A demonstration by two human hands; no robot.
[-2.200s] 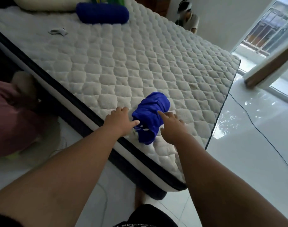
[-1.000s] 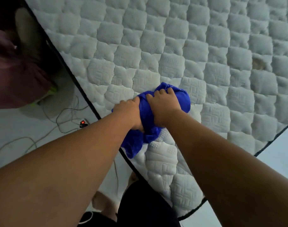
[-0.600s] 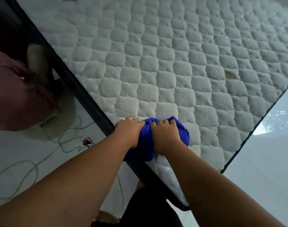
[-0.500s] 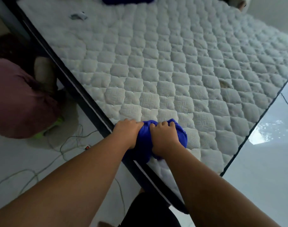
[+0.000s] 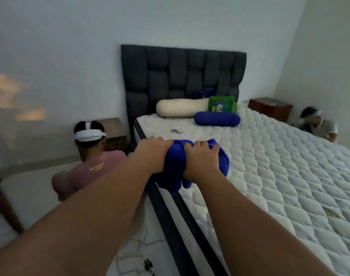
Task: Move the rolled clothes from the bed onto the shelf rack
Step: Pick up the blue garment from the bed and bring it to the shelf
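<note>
My left hand and right hand both clamped on blue clothes roll. Roll now lifted off mattress, above bed edge; a second ago it was pressed down. Head up, headboard ahead; shelf rack unseen. Carry begins.

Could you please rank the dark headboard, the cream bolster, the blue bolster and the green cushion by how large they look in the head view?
1. Dark headboard
2. Cream bolster
3. Blue bolster
4. Green cushion, partly hidden, so unsure.
</note>
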